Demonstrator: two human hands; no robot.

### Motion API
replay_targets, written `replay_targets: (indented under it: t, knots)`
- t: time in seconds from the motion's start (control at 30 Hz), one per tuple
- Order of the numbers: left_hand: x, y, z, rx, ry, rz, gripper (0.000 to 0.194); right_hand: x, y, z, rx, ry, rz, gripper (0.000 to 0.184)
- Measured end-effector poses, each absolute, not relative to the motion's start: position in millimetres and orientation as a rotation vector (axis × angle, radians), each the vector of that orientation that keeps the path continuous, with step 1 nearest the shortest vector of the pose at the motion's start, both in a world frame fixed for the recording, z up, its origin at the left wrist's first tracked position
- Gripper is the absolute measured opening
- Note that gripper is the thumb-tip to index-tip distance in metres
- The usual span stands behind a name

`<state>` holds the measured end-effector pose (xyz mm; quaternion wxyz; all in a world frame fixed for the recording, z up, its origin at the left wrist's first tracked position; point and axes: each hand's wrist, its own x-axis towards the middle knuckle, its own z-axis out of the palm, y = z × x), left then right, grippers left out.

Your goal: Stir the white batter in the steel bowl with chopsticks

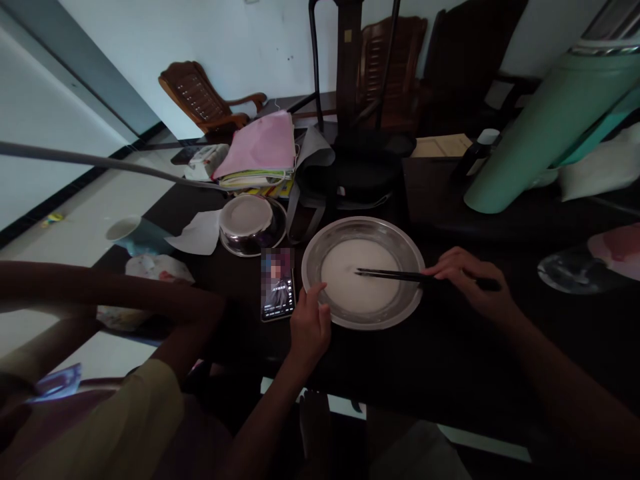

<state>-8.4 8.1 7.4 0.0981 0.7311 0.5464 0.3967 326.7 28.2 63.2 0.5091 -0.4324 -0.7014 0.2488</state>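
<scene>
A wide metal bowl point(415, 303) stands on the dark table, with a white liquid point(363, 283) in it. My right hand point(470, 283) is closed round a pair of dark chopsticks point(393, 274), whose tips reach the middle of the liquid. At the bowl's near left side, my left hand point(311, 323) grips the rim, a finger reaching over the edge. Just left of this hand lies a phone point(278, 293) with its screen lit.
Behind the phone sits an upturned metal bowl point(247, 223). Papers under a pink folder point(263, 143) and a black bag point(350, 177) lie farther back. A tall green flask point(545, 127) rises at right. Another person's arm point(165, 300) rests at left, near a blue cup point(137, 237).
</scene>
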Motion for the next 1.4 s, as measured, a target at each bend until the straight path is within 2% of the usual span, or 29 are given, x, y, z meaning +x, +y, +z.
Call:
replay_targets:
  t: [0.1, 0.3, 0.47, 0.63, 0.8, 0.97, 1.13, 1.3, 1.4]
  knots:
    - [-8.5, 7.9, 7.3, 2.178, 1.595, 1.185, 0.056, 328.5, 27.3, 64.6, -1.004, -1.606, 0.597, 0.037]
    - [-7.6, 7.7, 8.6, 2.211, 1.626, 1.175, 0.055, 327.3, 27.2, 65.8, -0.988, -1.755, 0.612, 0.02]
    - [-6.2, 8.0, 7.9, 2.222, 1.6, 1.212, 0.054, 329.2, 25.3, 68.9, -0.962, -1.658, 0.622, 0.035]
    - [-6.2, 8.3, 8.4, 2.227, 1.611, 1.202, 0.054, 327.6, 25.9, 68.9, -0.965, -1.776, 0.622, 0.018]
    - [-6.2, 7.8, 9.3, 2.218, 1.621, 1.171, 0.056, 329.8, 25.7, 66.7, -1.013, -1.609, 0.657, 0.038]
    - [-6.2, 7.7, 8.2, 2.198, 1.632, 1.162, 0.057, 327.1, 26.3, 66.6, -1.004, -1.71, 0.68, 0.025]
    - [-6.8, 7.8, 8.5, 2.206, 1.617, 1.153, 0.056, 329.0, 26.5, 67.6, -1.047, -1.601, 0.671, 0.038]
    - [-7.5, 7.4, 10.3, 2.217, 1.618, 1.144, 0.056, 327.8, 26.8, 67.6, -1.023, -1.724, 0.691, 0.026]
    - [-7.6, 7.8, 9.3, 2.239, 1.639, 1.137, 0.057, 328.5, 26.8, 67.2, -1.063, -1.636, 0.666, 0.032]
